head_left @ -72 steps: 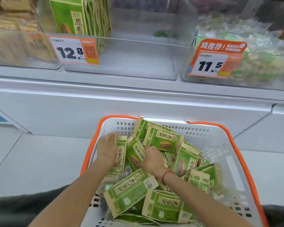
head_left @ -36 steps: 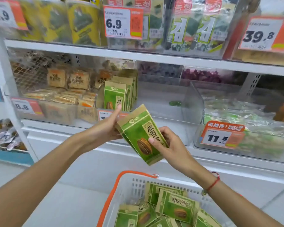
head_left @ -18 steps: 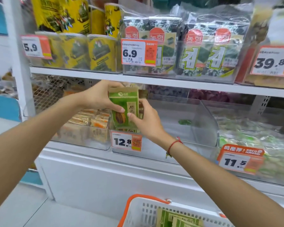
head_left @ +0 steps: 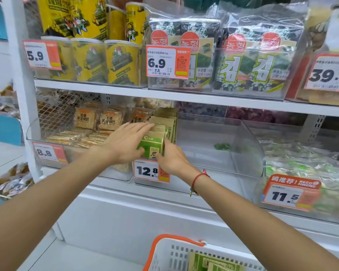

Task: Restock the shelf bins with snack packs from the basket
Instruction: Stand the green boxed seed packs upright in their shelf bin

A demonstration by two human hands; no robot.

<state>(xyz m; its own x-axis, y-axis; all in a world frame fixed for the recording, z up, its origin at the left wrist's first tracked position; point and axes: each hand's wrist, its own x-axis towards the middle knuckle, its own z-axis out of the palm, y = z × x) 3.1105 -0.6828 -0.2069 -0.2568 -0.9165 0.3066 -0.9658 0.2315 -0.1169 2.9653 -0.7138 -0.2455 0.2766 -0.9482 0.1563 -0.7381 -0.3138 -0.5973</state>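
A green snack pack [head_left: 152, 145] stands at the front of a row of like packs [head_left: 165, 118] in the left end of a clear shelf bin [head_left: 233, 137]. My left hand [head_left: 125, 142] lies with straight fingers across the tops of the row, thumb against the front pack. My right hand [head_left: 171, 158] pinches that pack's lower right edge. The white basket with an orange rim [head_left: 165, 239] sits below at the bottom edge, with more green packs [head_left: 213, 263] in it.
A 12.8 price tag [head_left: 148, 171] hangs on the bin's front. The bin to the left holds tan cracker packs [head_left: 85, 119]; the 11.5 bin [head_left: 291, 194] at right holds pale green packs. Seaweed packs [head_left: 241, 55] and yellow cans [head_left: 121, 61] fill the shelf above.
Both hands carried the green pack from in front of the shelf down into the bin's left end. My left hand's fingers have flattened over the row. The view rose from the basket to the shelf.
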